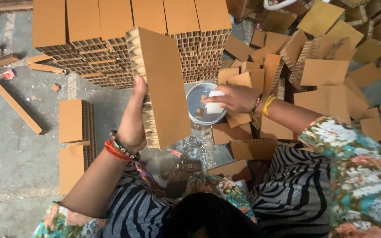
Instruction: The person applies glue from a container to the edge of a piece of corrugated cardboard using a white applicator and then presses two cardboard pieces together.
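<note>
Striped lap below; left hand (133,119) grips an upright cardboard block (162,86), right hand (232,98) pinches a white pad (214,101) over a metal bowl (199,105). A loose grip could topple the block.

Left hand (133,117): my arm is raised from the lower left, wrist bent, palm and fingers pressed flat and upright, thumb hidden behind them.
Right hand (232,98): my forearm reaches in from the right, fingers curled closed, knuckles up, fingertips pointing left.
Wrists: bangles on both.
</note>
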